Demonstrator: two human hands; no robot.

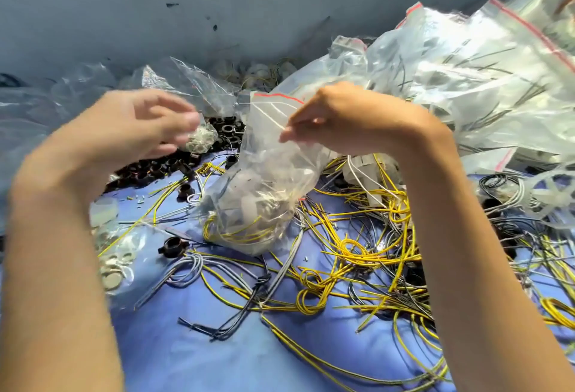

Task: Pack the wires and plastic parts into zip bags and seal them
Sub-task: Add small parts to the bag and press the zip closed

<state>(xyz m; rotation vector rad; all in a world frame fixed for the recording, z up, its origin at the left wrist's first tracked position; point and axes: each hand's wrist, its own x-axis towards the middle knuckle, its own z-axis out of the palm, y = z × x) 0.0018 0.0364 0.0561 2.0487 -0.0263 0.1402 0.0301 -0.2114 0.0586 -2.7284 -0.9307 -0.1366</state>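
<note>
A clear zip bag (264, 186) with a red strip at its mouth hangs in the middle, holding yellow wire and white plastic parts. My right hand (339, 117) pinches the bag near its top edge and holds it up. My left hand (140, 123) hovers to the bag's left, blurred, fingers loosely spread and apart from the bag; I cannot tell whether it holds anything. Loose yellow wires (348, 254) and grey wires (186, 270) lie tangled on the blue cloth (193, 354) below. Black plastic rings (155, 167) are heaped behind my left hand.
A big pile of filled zip bags (466, 80) rises at the right. Empty clear bags (193, 80) lie at the back by the grey wall. A bag of white discs (118, 254) lies at the left. A single black part (172, 247) sits on the cloth.
</note>
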